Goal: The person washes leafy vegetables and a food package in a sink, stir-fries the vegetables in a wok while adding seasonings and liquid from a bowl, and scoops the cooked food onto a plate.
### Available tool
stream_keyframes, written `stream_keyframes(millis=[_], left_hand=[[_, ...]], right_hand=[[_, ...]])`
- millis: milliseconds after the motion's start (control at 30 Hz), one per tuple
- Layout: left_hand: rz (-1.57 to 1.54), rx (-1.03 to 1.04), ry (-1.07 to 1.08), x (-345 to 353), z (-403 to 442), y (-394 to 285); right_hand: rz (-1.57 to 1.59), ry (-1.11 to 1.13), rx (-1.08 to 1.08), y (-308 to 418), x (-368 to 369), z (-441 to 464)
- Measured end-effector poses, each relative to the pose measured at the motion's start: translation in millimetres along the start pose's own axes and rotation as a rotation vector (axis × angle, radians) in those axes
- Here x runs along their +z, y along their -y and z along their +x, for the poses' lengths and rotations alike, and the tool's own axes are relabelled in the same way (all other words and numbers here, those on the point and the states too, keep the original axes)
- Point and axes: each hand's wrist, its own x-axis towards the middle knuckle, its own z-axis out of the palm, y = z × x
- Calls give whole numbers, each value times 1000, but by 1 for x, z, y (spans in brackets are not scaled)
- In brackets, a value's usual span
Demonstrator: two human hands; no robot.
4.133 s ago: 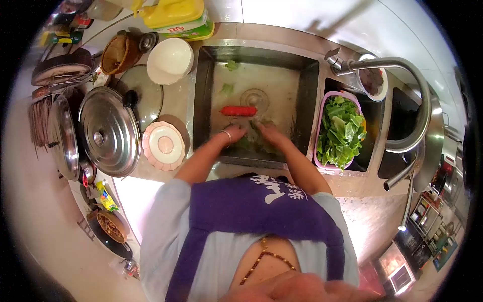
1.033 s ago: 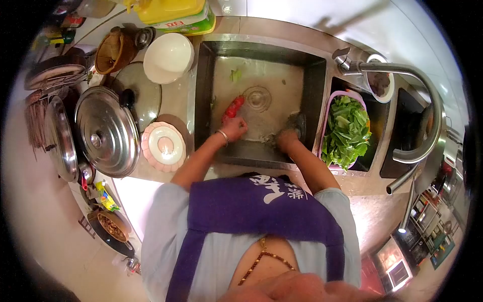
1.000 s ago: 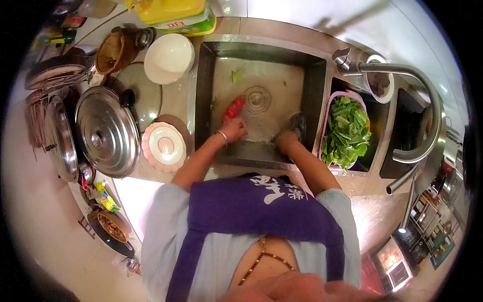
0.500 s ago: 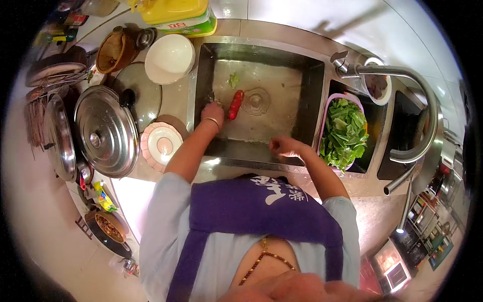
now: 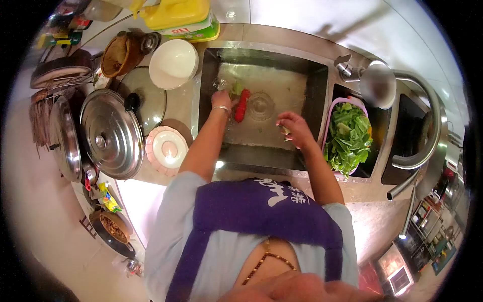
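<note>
Steel sink (image 5: 292, 90) held a red object (image 5: 242, 106) and a leaf piece (image 5: 236, 89), both just beside the left hand (image 5: 221, 99) (those fingers' grip I couldn't tell). I saw the right hand (image 5: 297, 129), fingers curled, gripping a pale-green scrap (image 5: 285, 130).

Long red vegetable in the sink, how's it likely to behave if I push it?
The long red vegetable would probably roll sideways, since it looks rounded. It may be slippery, lying in the wet-looking sink. Its fairly straight shape suggests stiffness.
</note>
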Motion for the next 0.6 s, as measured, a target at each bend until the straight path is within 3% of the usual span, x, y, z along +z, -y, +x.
stream_keyframes(millis=[67, 133, 233, 333, 467, 567, 600], left_hand=[[-732, -221, 40, -11, 10, -32], [-2109, -852, 105, -19, 22, -66], [-2012, -642, 162, -20, 29, -82], [-1915, -328, 495, -25, 24, -105], [-1523, -260, 690, -58, -24, -194], [-1392, -165, 799, -58, -42, -260], [-1313, -136, 840, -60, -44, -283]], right_hand=[[37, 57, 6, -8, 7, -2], [90, 108, 17, -12, 15, -10], [82, 36, -44, -8, 13, -25], [14, -137, -288, 2, 1, -48], [-4, -510, -709, 42, -21, -103], [233, -587, -874, 55, -54, -137], [-56, -730, -964, 53, -65, -141]])
